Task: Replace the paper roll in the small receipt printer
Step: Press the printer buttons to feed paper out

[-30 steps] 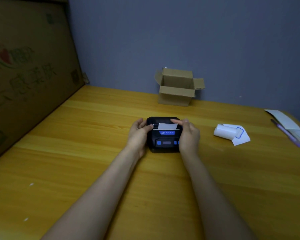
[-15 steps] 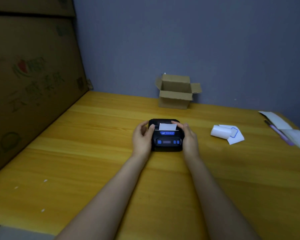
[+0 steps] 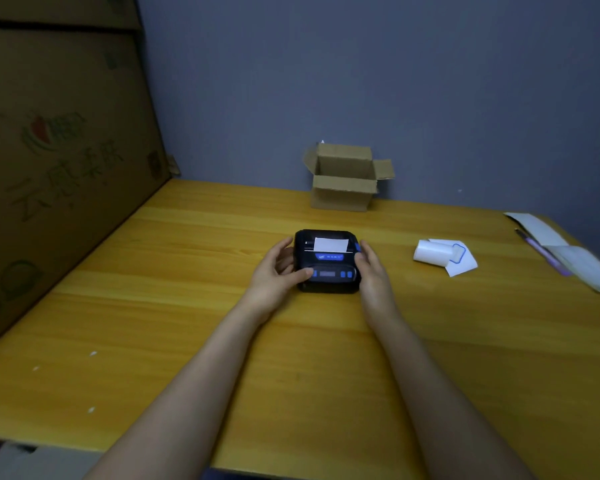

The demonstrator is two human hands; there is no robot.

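A small black receipt printer [image 3: 327, 263] with blue buttons sits on the wooden table, lid closed. A short white paper strip [image 3: 330, 244] sticks up from its slot. My left hand [image 3: 277, 273] cups the printer's left side, thumb lying on the front button panel. My right hand [image 3: 373, 271] rests flat against the printer's right side, fingers along the edge. A white paper roll [image 3: 433, 252] lies to the right of the printer on a sheet marked with a blue outline.
An open cardboard box [image 3: 344, 178] stands at the back by the wall. A large printed cardboard panel [image 3: 59, 161] leans along the table's left side. Papers [image 3: 575, 251] and a purple pen [image 3: 541, 251] lie at the right edge.
Both hands slid down from the paper slot on top of the printer to its sides. My left thumb moved onto the front panel. The camera view tilted slightly.
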